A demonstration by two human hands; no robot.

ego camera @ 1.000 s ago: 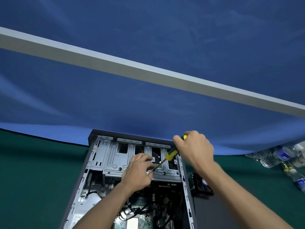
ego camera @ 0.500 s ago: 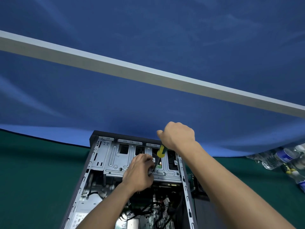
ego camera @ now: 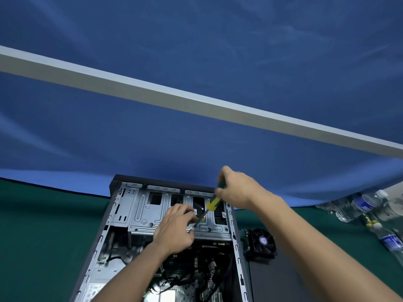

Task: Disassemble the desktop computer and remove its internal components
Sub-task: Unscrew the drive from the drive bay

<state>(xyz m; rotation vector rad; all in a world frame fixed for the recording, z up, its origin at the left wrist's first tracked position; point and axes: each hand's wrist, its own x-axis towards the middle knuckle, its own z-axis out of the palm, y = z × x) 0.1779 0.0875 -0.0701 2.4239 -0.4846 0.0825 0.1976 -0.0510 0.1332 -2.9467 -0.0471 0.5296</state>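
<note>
The open case [ego camera: 122, 214] lies on the green table [ego camera: 43, 236], its far end against the blue cloth [ego camera: 196, 127]. The right hand [ego camera: 237, 190], fingers curled round the handle, holds the screwdriver [ego camera: 212, 202], tip down on the drive cage [ego camera: 152, 216]. The left hand [ego camera: 174, 229] rests on the cage, fingertips bunched at the tip. A fan [ego camera: 260, 241] sits just beside the case's right wall, bottles [ego camera: 359, 205] farther right.

even, dim bluish light, soft shadow behind the case [ego camera: 165, 214], wide-angle bending at edges, right hand [ego camera: 236, 189] slightly motion-blurred.
</note>
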